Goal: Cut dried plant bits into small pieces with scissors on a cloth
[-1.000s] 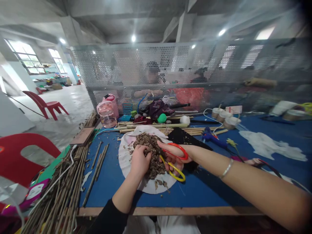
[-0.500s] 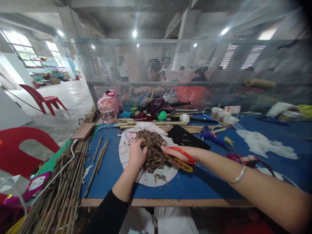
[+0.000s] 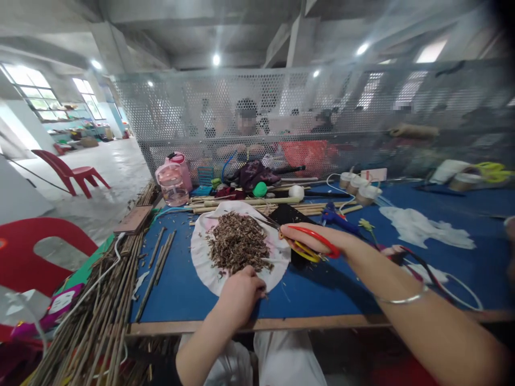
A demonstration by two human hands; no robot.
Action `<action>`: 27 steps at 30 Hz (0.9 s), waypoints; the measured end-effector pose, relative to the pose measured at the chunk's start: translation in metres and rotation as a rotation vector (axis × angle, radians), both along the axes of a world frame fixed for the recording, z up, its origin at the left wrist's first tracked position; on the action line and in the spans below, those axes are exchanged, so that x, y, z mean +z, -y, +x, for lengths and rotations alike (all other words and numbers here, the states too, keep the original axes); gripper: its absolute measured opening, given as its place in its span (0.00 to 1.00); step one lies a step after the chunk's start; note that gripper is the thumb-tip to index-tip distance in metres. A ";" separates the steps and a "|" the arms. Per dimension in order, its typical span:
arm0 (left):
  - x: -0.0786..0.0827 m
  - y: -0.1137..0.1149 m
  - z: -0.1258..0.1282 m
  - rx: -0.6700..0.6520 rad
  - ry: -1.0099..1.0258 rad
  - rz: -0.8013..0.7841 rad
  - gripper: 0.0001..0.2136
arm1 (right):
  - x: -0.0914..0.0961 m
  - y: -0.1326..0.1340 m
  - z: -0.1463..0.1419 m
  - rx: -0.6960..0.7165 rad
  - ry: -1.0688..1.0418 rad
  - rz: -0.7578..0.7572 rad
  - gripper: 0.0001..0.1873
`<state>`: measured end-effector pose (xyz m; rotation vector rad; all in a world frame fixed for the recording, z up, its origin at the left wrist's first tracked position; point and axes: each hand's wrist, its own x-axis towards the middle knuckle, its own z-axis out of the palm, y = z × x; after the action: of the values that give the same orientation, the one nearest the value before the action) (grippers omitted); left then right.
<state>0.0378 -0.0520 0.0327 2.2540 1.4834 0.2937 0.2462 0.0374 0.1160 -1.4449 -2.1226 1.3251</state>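
Note:
A heap of brown chopped plant bits (image 3: 238,247) lies on a round white sheet (image 3: 204,262) on the blue table. My left hand (image 3: 240,296) rests at the sheet's near edge, fingers curled in a pinch; what they hold is too small to make out. My right hand (image 3: 317,241) hovers just right of the heap, closed through the handles of red and yellow scissors (image 3: 309,242), whose blades point left towards the heap.
Long dry stalks (image 3: 98,316) are piled at the table's left edge. Bamboo sticks (image 3: 249,202), a pink water jug (image 3: 174,179), a blue glue gun (image 3: 338,217), small tape rolls (image 3: 358,188), white cloth (image 3: 422,228). A perforated metal screen (image 3: 281,115) stands behind, with people seated beyond it. Red chairs stand left.
My left hand has left the heap and drawn back to the sheet's near edge. My right hand with the scissors has lifted off the heap and moved right.

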 end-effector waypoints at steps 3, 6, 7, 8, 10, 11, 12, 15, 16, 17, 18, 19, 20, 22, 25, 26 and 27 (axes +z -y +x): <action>-0.011 0.000 0.005 0.058 0.057 -0.024 0.09 | -0.023 -0.012 -0.008 -0.010 -0.053 0.147 0.30; -0.021 0.003 0.004 0.121 0.160 -0.006 0.10 | -0.043 -0.027 -0.019 -0.099 -0.023 0.329 0.28; -0.023 0.004 0.002 0.132 0.207 0.011 0.11 | -0.048 -0.032 -0.022 -0.134 -0.013 0.393 0.26; -0.024 0.005 -0.001 0.139 0.258 0.033 0.10 | -0.054 -0.037 -0.023 -0.175 -0.008 0.447 0.25; -0.020 0.003 -0.008 0.158 0.355 0.109 0.10 | -0.064 -0.044 -0.022 -0.282 -0.013 0.517 0.23; -0.016 -0.001 -0.012 0.183 0.389 0.168 0.10 | -0.069 -0.046 -0.020 -0.336 -0.017 0.535 0.23; -0.010 -0.007 -0.016 0.220 0.407 0.236 0.10 | -0.073 -0.047 -0.018 -0.382 -0.018 0.546 0.24; 0.008 -0.033 -0.024 0.341 0.329 0.356 0.10 | -0.079 -0.047 -0.011 -0.462 -0.013 0.573 0.25; 0.014 -0.042 -0.025 0.326 0.274 0.327 0.10 | -0.079 -0.046 -0.009 -0.476 -0.004 0.582 0.25; 0.020 -0.051 -0.026 0.303 0.235 0.301 0.11 | -0.079 -0.045 -0.007 -0.493 0.020 0.596 0.25; 0.026 -0.059 -0.028 0.284 0.216 0.282 0.12 | -0.078 -0.046 -0.004 -0.514 0.062 0.606 0.25; 0.031 -0.066 -0.030 0.285 0.217 0.283 0.14 | -0.078 -0.046 -0.002 -0.532 0.126 0.607 0.25; 0.036 -0.072 -0.033 0.315 0.231 0.305 0.15 | -0.077 -0.048 0.002 -0.548 0.209 0.592 0.26; 0.041 -0.081 -0.046 0.441 0.236 0.353 0.16 | -0.077 -0.051 0.010 -0.559 0.394 0.518 0.28; 0.033 -0.091 -0.075 0.601 0.019 0.261 0.16 | -0.078 -0.055 0.026 -0.527 0.619 0.378 0.29; 0.026 -0.093 -0.086 0.633 -0.098 0.189 0.16 | -0.077 -0.055 0.031 -0.513 0.666 0.351 0.27; 0.019 -0.095 -0.095 0.665 -0.197 0.111 0.16 | -0.076 -0.054 0.035 -0.494 0.700 0.330 0.26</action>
<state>-0.0573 0.0427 0.0514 1.8362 2.3500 0.3581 0.2817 0.0912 0.0398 -2.2857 -1.9743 0.2863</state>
